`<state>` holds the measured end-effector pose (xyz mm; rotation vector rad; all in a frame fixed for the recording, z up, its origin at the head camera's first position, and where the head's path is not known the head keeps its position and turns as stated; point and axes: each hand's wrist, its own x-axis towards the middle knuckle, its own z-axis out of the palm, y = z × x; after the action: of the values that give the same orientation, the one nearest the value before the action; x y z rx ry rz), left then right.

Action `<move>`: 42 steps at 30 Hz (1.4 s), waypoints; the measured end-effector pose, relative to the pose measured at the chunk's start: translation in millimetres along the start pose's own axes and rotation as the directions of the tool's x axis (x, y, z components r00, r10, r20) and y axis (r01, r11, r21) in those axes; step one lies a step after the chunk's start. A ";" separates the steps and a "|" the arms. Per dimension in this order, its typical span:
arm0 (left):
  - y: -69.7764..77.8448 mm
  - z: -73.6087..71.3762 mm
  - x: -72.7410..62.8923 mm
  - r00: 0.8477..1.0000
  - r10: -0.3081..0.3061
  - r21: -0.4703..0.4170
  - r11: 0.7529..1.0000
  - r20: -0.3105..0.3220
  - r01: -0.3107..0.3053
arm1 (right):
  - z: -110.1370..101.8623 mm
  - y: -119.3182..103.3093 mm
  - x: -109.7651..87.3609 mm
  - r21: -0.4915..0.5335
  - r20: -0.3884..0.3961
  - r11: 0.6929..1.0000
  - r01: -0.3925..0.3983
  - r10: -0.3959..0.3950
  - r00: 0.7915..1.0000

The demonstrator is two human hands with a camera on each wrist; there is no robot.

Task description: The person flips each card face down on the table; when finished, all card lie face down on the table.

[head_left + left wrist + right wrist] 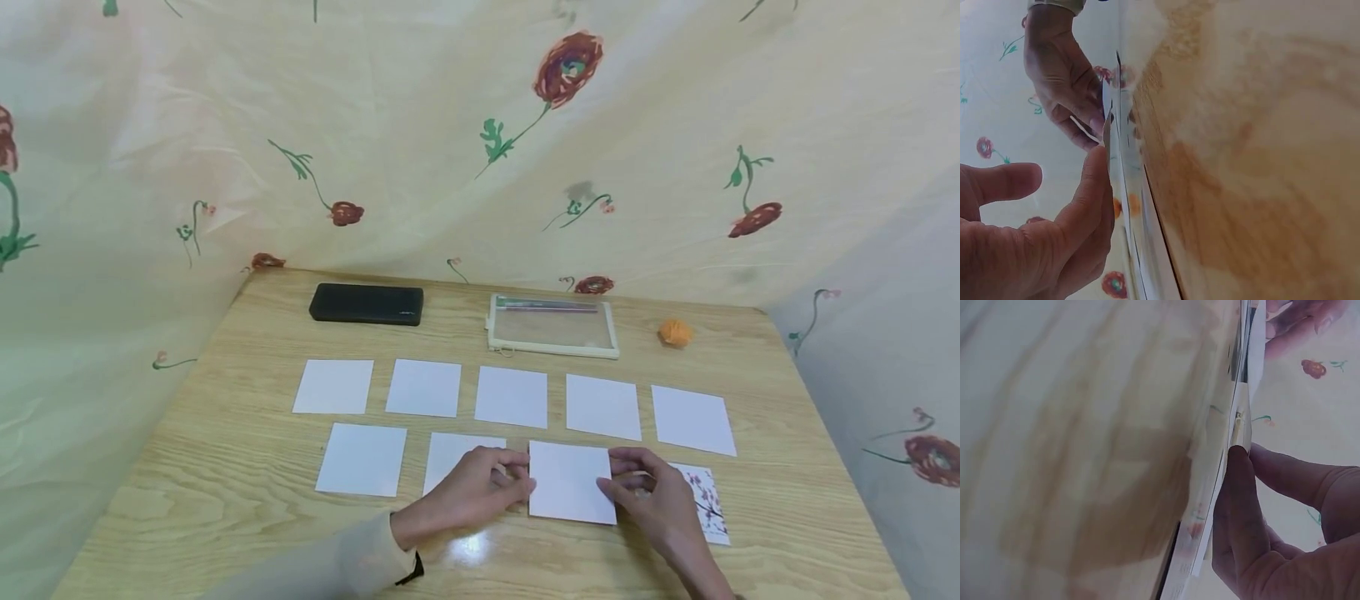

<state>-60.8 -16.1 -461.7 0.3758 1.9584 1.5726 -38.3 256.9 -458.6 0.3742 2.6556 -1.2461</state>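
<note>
My right hand (663, 508) pinches a white card (572, 483) at its right edge, thumb on top. The right wrist view shows its thumb and finger meeting at the card's edge. Fingertips of my left hand (474, 492) touch the card's left edge; in the left wrist view its thumb (1010, 181) stands apart from the fingers. The card lies just over the table, its face blank. Beside my right hand is a card with a pink blossom branch (708, 504), partly covered by that hand. A blank card (461, 450) lies partly behind my left hand.
Several blank white cards, such as the middle one (512, 397), form a row farther back. Another (362, 459) lies front left. Along the back are a black case (366, 304), a clear zip pouch (555, 333) with pens, and an orange crumpled ball (676, 333). Floral cloth surrounds the table.
</note>
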 end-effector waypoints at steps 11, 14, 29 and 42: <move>1.5 -0.1 3.6 0.999 -0.044 -0.031 0.999 0.018 0.045 | -1.8 1.4 3.1 -0.030 0.044 0.999 -0.013 0.014 0.999; 0.0 -0.3 4.7 0.999 -0.035 -0.015 0.999 0.020 0.035 | -1.8 1.5 4.2 -0.038 0.060 0.999 -0.027 0.029 0.998; -1.2 -0.6 8.1 0.998 -0.052 0.040 0.998 0.048 0.050 | 0.7 1.9 5.9 0.009 0.089 0.996 -0.092 0.090 0.992; 6.5 2.2 4.3 1.000 0.019 0.142 0.990 0.017 -0.021 | -8.6 -2.3 0.4 0.006 0.110 0.997 -0.081 0.080 0.991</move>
<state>-63.8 -10.2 -457.0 0.4652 2.0671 1.4413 -39.9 262.2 -451.6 0.3984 2.5169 -1.2201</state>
